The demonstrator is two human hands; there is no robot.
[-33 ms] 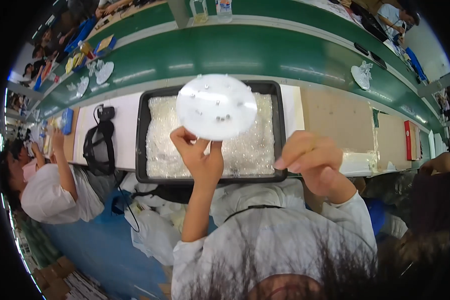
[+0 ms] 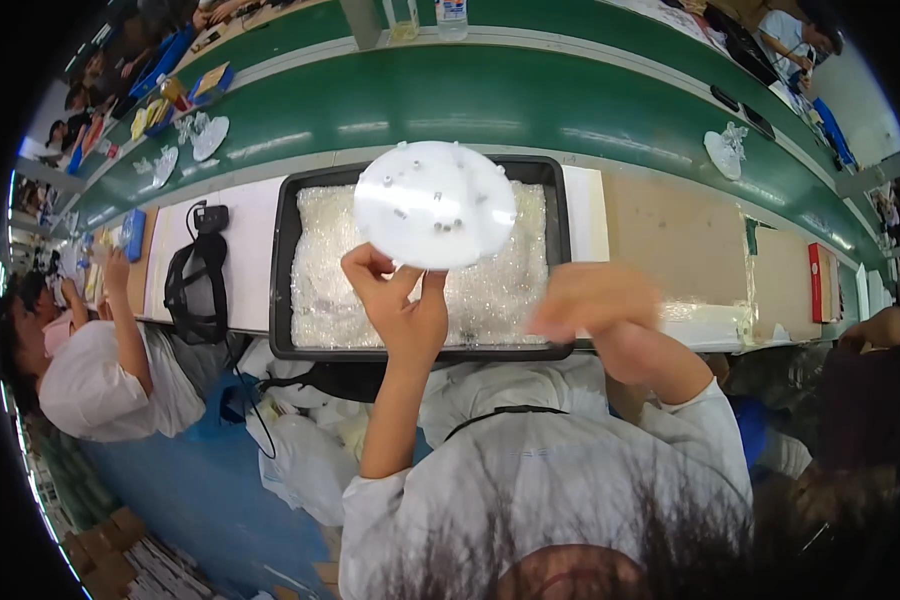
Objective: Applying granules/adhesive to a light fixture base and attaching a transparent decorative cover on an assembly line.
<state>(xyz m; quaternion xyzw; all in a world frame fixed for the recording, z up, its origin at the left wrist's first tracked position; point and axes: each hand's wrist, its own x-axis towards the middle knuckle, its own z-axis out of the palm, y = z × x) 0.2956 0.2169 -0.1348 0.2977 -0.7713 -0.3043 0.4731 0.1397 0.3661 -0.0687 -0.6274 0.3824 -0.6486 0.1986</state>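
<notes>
My left hand [image 2: 400, 305] is closed on the near edge of a round white disc [image 2: 410, 205], holding it up over a black tray. Several small grey metal pieces sit on the disc's face, with small stubs near its rim. Below it, the black tray [image 2: 281, 270] is filled with a layer of clear, glittering small pieces [image 2: 330, 290]. Off to the right, my right hand [image 2: 600, 305] hovers over the tray's near right corner, apart from the disc. Motion smears its fingers, so whether they hold anything does not show.
A black mesh strap with a small box [image 2: 200, 285] lies left of the tray. Brown board [image 2: 670, 240] covers the bench to the right, where a red box [image 2: 820, 282] stands. White discs with clear parts [image 2: 727, 152] rest on the green bench behind. A person [image 2: 110, 370] sits close on the left.
My right hand has shifted a little to the left and is now more blurred. The disc sits slightly higher in the picture, still in my left hand.
</notes>
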